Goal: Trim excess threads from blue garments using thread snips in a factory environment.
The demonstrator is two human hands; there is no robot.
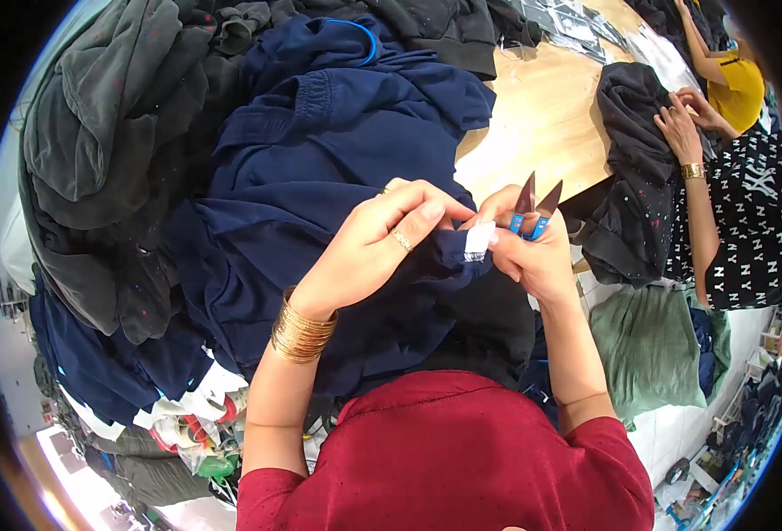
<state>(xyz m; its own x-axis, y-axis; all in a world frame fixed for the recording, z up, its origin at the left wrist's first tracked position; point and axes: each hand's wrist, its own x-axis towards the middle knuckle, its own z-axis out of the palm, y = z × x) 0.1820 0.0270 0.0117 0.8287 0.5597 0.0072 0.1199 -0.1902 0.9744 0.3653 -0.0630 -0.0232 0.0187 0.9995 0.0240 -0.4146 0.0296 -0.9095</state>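
Navy garment with white label, held in both hands over a clothing pile.

Left hand (382,243): fingers pinched narrow on a fold of the navy garment (320,168), just beside its white label (479,242). Right hand (532,257): fingers closed on the label edge while gripping blue-handled thread snips (532,208), blades pointing up. Grey garments (108,150) heaped at left; wooden table (541,115) beyond; a co-worker's hands (687,119) on a dark speckled garment (634,168) at right.

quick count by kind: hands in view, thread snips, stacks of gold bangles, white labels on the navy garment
hands: 4, the left hand and right hand, plus a co-worker's two
thread snips: 1
stacks of gold bangles: 1
white labels on the navy garment: 1
total: 7
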